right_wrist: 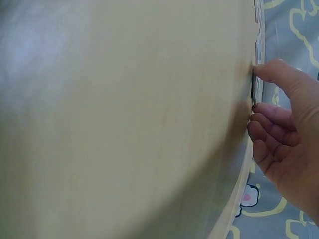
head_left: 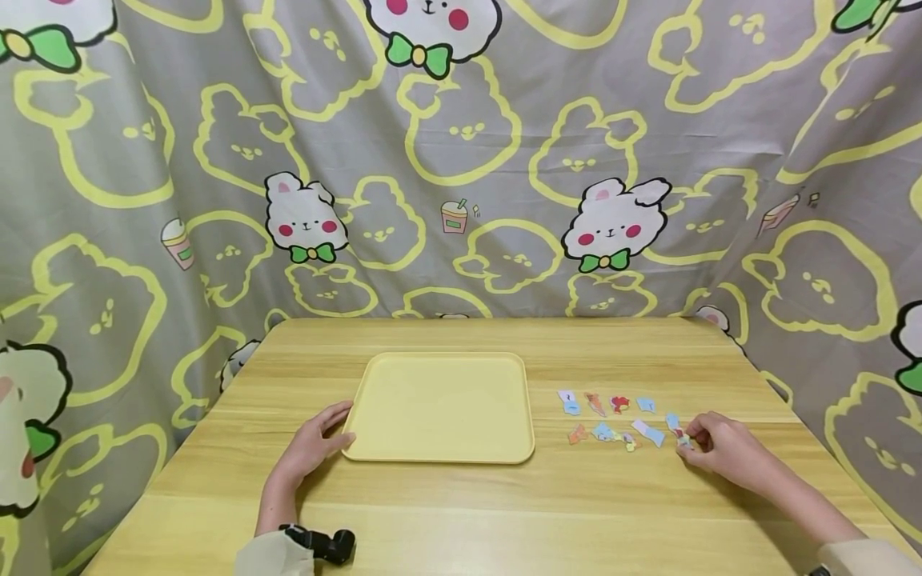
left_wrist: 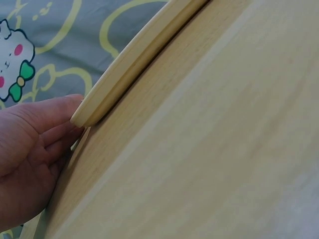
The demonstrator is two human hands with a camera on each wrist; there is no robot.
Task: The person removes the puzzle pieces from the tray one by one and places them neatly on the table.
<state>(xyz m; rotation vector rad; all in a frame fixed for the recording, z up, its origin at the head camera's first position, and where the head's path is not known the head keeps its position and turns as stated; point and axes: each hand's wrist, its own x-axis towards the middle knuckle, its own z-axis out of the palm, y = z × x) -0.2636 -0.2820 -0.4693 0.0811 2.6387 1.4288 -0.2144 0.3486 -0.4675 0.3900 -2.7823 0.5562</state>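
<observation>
A yellow rectangular tray lies flat on the wooden table. My left hand touches its left side, with thumb and fingertips right at the rim; in the left wrist view, that hand meets the tray's corner. On the right, thumb and forefinger of my right hand pinch a small colourful puzzle piece low at the tabletop. Edge-on, the pinched piece shows as a thin strip between the fingertips of my right hand in the right wrist view.
Several other puzzle pieces lie in two loose rows between tray and right hand, among them a red one, an orange one and a blue one. A patterned grey curtain hangs behind the table and along its sides.
</observation>
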